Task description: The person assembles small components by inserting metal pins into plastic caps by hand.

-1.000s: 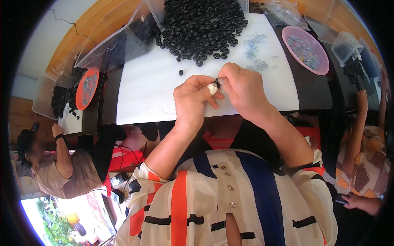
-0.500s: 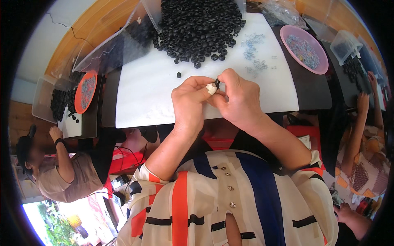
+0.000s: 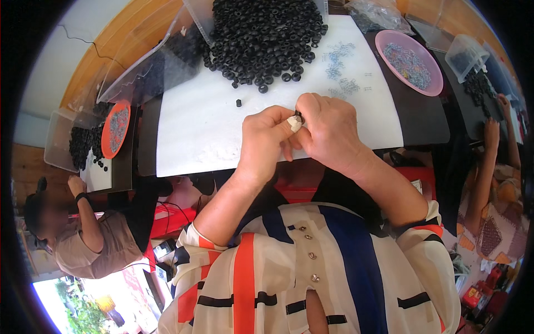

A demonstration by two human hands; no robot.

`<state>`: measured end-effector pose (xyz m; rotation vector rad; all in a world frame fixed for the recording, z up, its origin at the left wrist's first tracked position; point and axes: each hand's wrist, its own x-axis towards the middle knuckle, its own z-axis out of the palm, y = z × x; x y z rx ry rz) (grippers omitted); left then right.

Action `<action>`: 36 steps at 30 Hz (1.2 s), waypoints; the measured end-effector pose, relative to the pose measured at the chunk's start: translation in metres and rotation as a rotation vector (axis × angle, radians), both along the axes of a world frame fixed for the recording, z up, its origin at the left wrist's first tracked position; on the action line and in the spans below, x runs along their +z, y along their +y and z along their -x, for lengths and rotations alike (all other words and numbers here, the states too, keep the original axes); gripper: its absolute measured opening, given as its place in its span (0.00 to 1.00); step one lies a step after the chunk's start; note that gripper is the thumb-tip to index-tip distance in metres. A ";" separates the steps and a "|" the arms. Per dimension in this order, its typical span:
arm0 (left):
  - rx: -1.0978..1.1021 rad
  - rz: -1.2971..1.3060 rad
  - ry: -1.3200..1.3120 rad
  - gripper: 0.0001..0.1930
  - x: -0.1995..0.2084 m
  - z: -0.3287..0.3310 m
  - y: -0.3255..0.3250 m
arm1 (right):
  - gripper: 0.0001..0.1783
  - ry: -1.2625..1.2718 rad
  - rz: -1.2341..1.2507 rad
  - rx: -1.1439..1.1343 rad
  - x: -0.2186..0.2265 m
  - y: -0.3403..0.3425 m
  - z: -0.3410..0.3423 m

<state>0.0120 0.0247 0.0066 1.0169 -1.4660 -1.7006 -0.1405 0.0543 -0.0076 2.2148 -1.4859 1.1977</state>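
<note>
My left hand (image 3: 260, 142) and my right hand (image 3: 334, 131) meet over the near part of a white sheet (image 3: 194, 133). Between their fingertips they pinch a small black part (image 3: 298, 114), mostly covered by the fingers. A white wrapping (image 3: 295, 123) covers the tip of my left thumb. Beyond my hands lies a heap of small black ring-like parts (image 3: 261, 44). One lone black piece (image 3: 238, 103) stands apart, left of my fingers. Tiny silvery wire pieces (image 3: 336, 62) are scattered on the sheet to the right.
A pink bowl (image 3: 438, 88) of small silvery pieces stands at the right, an orange bowl (image 3: 104, 139) at the left. Clear plastic bins (image 3: 130, 72) flank the heap. One person (image 3: 94, 239) works on the left, another person's arm (image 3: 485, 172) shows on the right.
Both hands have shifted slightly right and closed in around the black part, which now shows less. The view has moved a little.
</note>
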 end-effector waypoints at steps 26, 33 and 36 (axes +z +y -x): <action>-0.022 -0.139 0.022 0.09 0.010 -0.001 0.013 | 0.18 -0.020 -0.026 0.167 0.001 0.007 0.018; 0.006 -0.076 -0.002 0.10 -0.002 -0.003 0.014 | 0.19 -0.014 0.031 0.046 -0.007 0.011 0.006; -0.006 -0.068 0.011 0.10 0.000 -0.002 0.014 | 0.18 0.013 0.038 0.045 -0.008 0.009 0.011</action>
